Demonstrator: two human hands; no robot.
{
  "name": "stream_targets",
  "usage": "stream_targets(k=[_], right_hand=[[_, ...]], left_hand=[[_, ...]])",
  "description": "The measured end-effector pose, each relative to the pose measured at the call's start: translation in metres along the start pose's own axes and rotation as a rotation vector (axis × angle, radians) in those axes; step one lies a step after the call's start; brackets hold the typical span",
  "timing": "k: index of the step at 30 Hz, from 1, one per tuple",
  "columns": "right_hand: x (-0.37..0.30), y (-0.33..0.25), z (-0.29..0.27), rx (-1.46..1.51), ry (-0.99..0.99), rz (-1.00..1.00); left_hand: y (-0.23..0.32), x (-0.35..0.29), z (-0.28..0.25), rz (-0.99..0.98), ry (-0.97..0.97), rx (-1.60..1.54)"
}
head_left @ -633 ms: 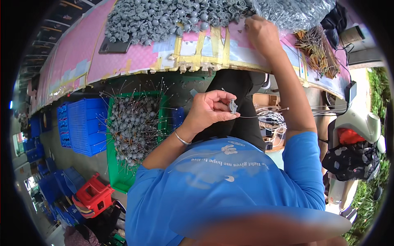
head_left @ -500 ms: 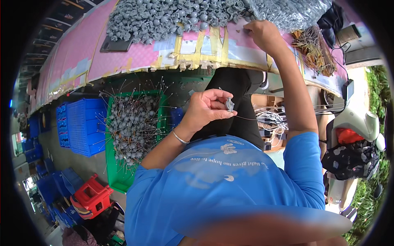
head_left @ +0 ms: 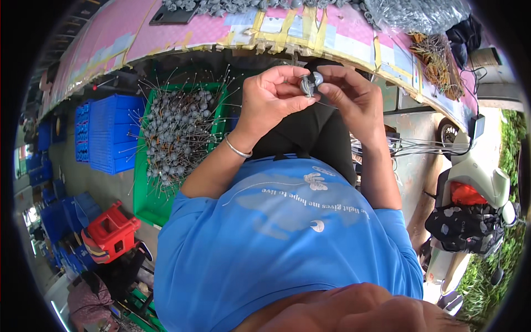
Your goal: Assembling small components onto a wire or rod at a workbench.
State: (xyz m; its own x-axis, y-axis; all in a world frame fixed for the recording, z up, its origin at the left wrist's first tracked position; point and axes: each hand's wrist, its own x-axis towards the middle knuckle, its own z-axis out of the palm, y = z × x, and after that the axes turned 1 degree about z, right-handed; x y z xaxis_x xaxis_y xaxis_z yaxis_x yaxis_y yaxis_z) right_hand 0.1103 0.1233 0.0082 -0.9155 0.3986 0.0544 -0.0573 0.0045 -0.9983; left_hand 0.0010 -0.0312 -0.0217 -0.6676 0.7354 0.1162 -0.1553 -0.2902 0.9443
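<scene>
From where I stand, the two hands meet in front of the blue shirt (head_left: 287,221). The left hand (head_left: 264,98) has its thumb and fingertips pinched nearly together on a grey flower-shaped piece (head_left: 306,86), which sits right at those tips and faces toward the right fingers. The right hand (head_left: 362,100) has thumb and forefinger drawn close around a smooth grey ball (head_left: 317,78), its other fingers curled behind. The ball lies just right of the flower piece and a little farther from the body; they look to be touching (the gap, if any, is too small for me to tell). A thin wire (head_left: 326,104) slants from below the left thumb toward the right palm, so its long axis runs across, from one hand to the other. Neither hand is really nearer: the flower piece belongs to the left tips, the ball to the right. Beyond both sets of fingers is the pink table (head_left: 145,44); left of the left fingers, a green crate (head_left: 145,206) holds wired grey balls (head_left: 180,133).
</scene>
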Motion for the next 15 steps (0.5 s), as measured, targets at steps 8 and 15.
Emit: stream_targets(k=[8, 15], right_hand=[[-0.015, -0.005, -0.006, -0.193, -0.077, -0.097], [-0.009, -0.001, 0.010, -0.155, -0.068, 0.077]], left_hand=[[0.006, -0.012, 0.008, 0.083, 0.012, 0.249], [0.011, -0.018, 0.009, 0.308, 0.041, 0.693]])
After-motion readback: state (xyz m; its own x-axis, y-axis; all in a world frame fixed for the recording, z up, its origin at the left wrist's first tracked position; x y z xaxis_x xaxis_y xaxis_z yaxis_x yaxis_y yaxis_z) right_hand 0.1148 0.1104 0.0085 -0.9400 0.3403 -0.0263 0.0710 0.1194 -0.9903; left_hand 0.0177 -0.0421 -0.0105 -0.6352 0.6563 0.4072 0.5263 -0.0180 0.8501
